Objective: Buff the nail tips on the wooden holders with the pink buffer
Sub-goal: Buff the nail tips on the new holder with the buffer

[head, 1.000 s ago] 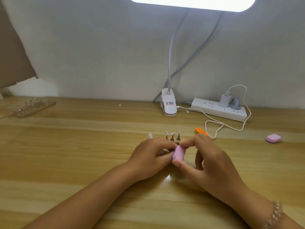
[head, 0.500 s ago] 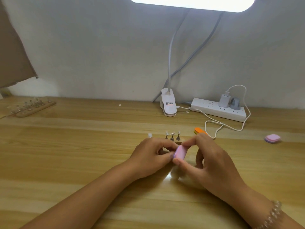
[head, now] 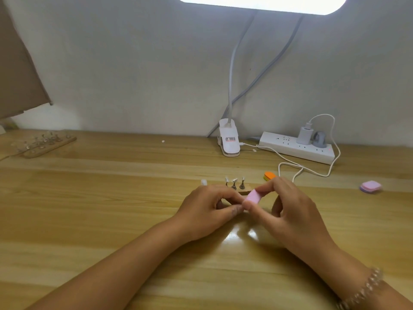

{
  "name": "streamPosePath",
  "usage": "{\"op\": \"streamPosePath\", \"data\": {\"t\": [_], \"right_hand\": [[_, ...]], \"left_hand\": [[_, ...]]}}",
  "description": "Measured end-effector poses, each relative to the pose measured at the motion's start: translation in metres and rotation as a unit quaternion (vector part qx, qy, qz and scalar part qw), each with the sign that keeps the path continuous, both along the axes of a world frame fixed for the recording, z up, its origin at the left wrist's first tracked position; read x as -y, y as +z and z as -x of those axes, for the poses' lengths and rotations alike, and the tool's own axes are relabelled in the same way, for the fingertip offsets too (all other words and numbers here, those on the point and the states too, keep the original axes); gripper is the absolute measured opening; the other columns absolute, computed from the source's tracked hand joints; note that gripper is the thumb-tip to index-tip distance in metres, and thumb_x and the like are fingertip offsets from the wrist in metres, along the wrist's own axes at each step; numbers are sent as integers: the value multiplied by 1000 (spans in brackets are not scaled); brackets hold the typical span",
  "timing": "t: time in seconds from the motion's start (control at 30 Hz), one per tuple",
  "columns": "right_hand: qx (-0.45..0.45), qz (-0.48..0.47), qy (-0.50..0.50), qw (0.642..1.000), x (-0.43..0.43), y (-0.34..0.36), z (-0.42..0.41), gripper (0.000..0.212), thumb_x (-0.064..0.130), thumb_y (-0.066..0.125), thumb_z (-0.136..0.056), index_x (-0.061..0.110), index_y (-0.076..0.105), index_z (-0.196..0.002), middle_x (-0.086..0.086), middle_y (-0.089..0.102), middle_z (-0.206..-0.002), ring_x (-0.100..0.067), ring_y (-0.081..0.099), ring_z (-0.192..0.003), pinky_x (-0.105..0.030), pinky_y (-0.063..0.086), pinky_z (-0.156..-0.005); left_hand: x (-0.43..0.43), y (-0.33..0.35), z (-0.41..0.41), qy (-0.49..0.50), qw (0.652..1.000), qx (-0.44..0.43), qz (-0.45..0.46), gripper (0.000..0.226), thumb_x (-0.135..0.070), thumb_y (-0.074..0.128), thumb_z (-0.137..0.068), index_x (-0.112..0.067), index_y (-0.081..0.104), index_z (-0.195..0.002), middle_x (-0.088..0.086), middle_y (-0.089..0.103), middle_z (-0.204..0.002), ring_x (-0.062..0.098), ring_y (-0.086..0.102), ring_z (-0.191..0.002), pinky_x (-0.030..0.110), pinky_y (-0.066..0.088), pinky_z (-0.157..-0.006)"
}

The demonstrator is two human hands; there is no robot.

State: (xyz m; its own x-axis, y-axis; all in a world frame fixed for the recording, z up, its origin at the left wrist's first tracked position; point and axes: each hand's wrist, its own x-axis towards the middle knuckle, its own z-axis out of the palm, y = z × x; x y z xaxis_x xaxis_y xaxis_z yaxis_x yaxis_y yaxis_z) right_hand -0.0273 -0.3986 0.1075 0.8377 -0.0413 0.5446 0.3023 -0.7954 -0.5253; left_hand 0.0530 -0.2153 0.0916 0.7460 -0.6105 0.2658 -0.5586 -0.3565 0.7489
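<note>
The pink buffer [head: 252,196] is pinched between thumb and forefinger of the right hand [head: 290,211], its long axis tilted from 7 toward 1 o'clock, lower end meeting the left hand's [head: 207,209] fingertips. That left hand is curled closed, apparently around a nail tip, though it is hidden. The wooden holder [head: 242,192] with three upright stands lies just at 12 o'clock of the hands on the surface [head: 89,209]; a spare pink pad [head: 371,186] sits at 3 o'clock.

Lighting: bright, from overexposed white lamp panel [head: 261,2] overhead. Glare patches on glossy wooden desk [head: 241,234]. Edges bowed, slightly soft.
</note>
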Motion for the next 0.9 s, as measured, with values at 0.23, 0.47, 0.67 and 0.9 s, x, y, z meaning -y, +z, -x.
{"op": "streamPosePath", "data": {"t": [0.23,0.47,0.67,0.9], "right_hand": [[-3,-13,-10,1000,2,0,0,41,65,62,-74,27,59,-89,16,59,-91,-10,53,-59,-43,50,-64],[1,-1,-2,1000,0,-1,0,36,59,67,-74,28,58,-90,17,57,-89,-8,52,-58,-43,51,-68],[-6,26,28,999,-6,-2,5,36,64,62,-74,33,55,-90,17,58,-89,-10,53,-58,-38,49,-57],[-6,34,31,999,-7,-2,5,36,62,63,-75,30,57,-91,16,59,-89,-11,53,-58,-40,50,-59]], "left_hand": [[0,1,1,0,1000,17,-4,7,-34,74,-88,-37,74,-94,-17,69,-92,-5,51,-59,23,38,-64],[1,3,1,10,1000,19,-4,7,-39,74,-84,-45,70,-83,-20,67,-87,-4,50,-57,21,36,-61],[0,4,3,12,1000,16,-5,6,-36,75,-82,-41,71,-84,-15,67,-89,-1,50,-60,23,39,-64],[-1,4,3,10,1000,18,-1,7,-33,76,-81,-38,70,-81,-17,66,-87,0,49,-59,25,40,-63]]}}
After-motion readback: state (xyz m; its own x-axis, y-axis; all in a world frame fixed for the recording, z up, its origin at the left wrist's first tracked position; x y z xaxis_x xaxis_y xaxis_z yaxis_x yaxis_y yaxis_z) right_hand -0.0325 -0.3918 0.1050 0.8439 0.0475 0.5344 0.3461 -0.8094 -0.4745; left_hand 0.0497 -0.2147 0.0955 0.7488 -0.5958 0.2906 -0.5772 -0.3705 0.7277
